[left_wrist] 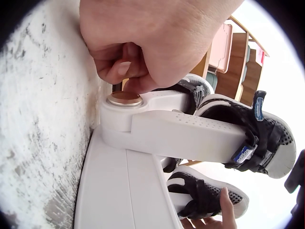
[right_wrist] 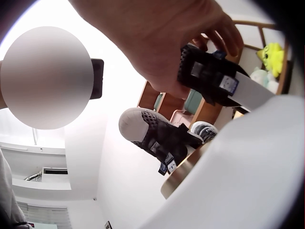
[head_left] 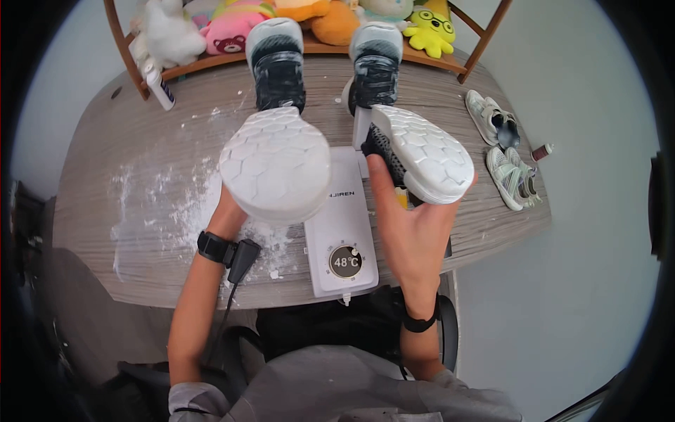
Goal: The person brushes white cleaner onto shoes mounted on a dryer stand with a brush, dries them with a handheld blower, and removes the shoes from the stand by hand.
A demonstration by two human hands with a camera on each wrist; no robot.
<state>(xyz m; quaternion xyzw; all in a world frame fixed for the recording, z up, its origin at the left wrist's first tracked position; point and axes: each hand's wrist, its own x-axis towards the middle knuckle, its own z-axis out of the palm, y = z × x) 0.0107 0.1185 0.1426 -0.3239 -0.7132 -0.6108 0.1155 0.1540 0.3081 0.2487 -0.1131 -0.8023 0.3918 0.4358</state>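
Note:
A white shoe dryer (head_left: 341,225) showing 48°C stands on the table and carries sneakers on its arms. My right hand (head_left: 415,235) grips the front right black-and-white sneaker (head_left: 429,155), thumb along its side; the right wrist view shows the fingers around the sneaker's toe (right_wrist: 190,64). The front left sneaker (head_left: 275,165) faces me with its white patterned sole and hides most of my left hand (left_wrist: 147,43). In the left wrist view, that hand's fingers curl right above the gold cap (left_wrist: 125,98) on the dryer's hub, with nothing visible held in them.
Two more sneakers (head_left: 278,67) sit on the rear arms. White powder (head_left: 190,204) covers the table's left part. A white bottle (head_left: 160,88) stands by the wooden shelf of plush toys (head_left: 430,32). Several light shoes (head_left: 505,176) and a small brown bottle (head_left: 541,152) lie at the right edge.

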